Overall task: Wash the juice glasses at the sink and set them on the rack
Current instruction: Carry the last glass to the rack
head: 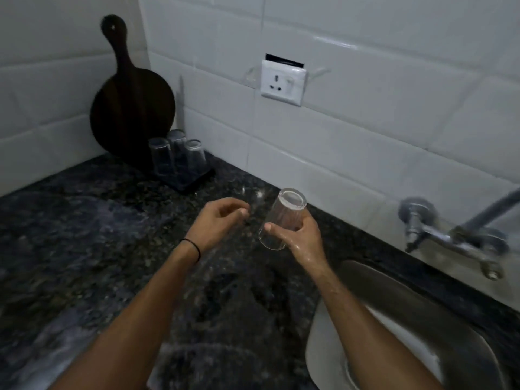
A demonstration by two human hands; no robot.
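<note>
We see a dark speckled granite counter [84,235]; in its far corner a round wooden board [130,108] leans, beside a dark rack [194,180] of upturned glasses [176,153].

You've got no readable text, label, brand or number anywhere here. The socket [282,82] on the tiles at 12 o'clock is plain white, with no marking you can make out. The glass [282,218] in your right hand [301,237] is clear and unprinted. The tap [450,237] at 3 o'clock is too blurred to tell.
</note>
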